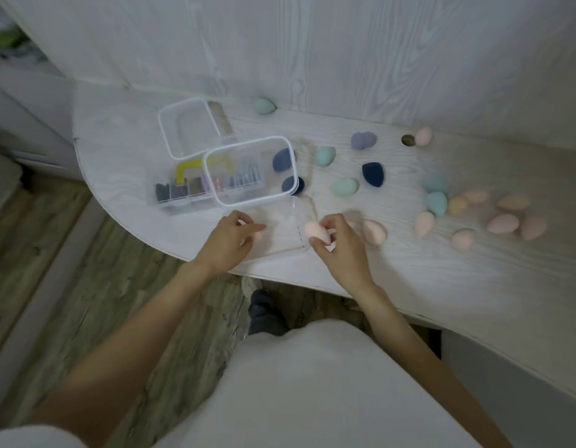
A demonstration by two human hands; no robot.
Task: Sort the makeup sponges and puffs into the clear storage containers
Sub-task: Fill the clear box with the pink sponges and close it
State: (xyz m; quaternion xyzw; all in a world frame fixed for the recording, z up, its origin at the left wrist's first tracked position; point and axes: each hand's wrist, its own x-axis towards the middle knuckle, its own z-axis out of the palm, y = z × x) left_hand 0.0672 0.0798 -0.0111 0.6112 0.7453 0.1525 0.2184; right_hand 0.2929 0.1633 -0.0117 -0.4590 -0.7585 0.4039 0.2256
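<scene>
At table edge, pink sponge pinched in right hand over clear container: looks light, squashy, best gripped round the fat middle. Left hand pinches another pink sponge. Loose sponges scattered rightward.

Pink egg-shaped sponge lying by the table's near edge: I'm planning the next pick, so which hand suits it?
Left. The right hand already grips a pink sponge; the left hand looks less occupied, though farther.
</scene>
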